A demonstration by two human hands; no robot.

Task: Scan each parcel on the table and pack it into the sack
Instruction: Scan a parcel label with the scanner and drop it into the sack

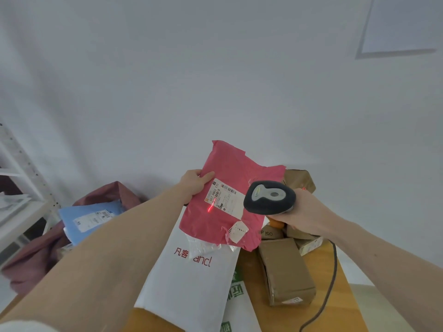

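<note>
While our left hand [194, 185] pinches the pink parcel [230, 188] up label-out, our right hand [299, 209] grips the scanner [269, 197], so its beam can hit the barcode.

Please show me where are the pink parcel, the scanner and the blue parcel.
pink parcel [230, 173]: head view, bare upper part.
scanner [269, 197]: head view, top of its dark head.
blue parcel [79, 215]: head view, blue face left of its label.

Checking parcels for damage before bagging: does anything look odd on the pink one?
Yes: the pink parcel has a torn, crumpled lower edge, where a small white sticker is peeling. The shipping label looks intact.
</note>
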